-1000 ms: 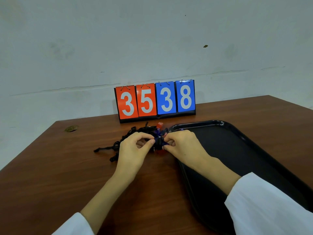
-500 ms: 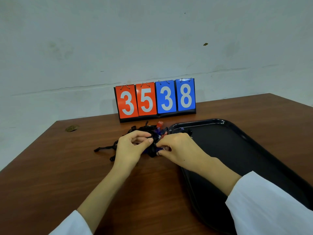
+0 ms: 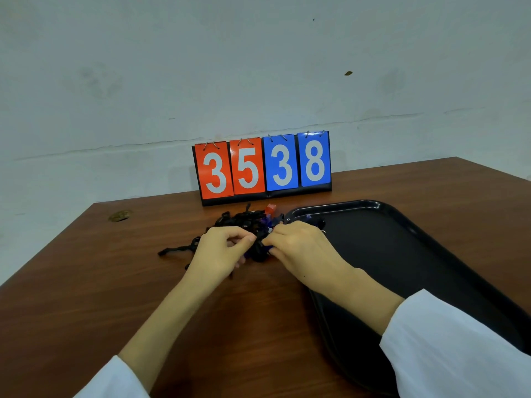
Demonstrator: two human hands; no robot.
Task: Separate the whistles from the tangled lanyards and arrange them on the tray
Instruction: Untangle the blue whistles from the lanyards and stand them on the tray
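White sleeves near, both hands at the knot: untangling, no whistle visibly freed.
Left hand and right hand pinch the black lanyards with curled fingers, on the bench just beside the tray. Next: tease one whistle loose, perhaps the red whistle behind. Blue bits under the hands are unclear. Scoreboard beyond.

A black tangle of lanyards is heaped on the worktop at the far left corner of the shallow black tray. A red whistle is seen at its far edge. The near part is pinched by the left hand and the right hand.
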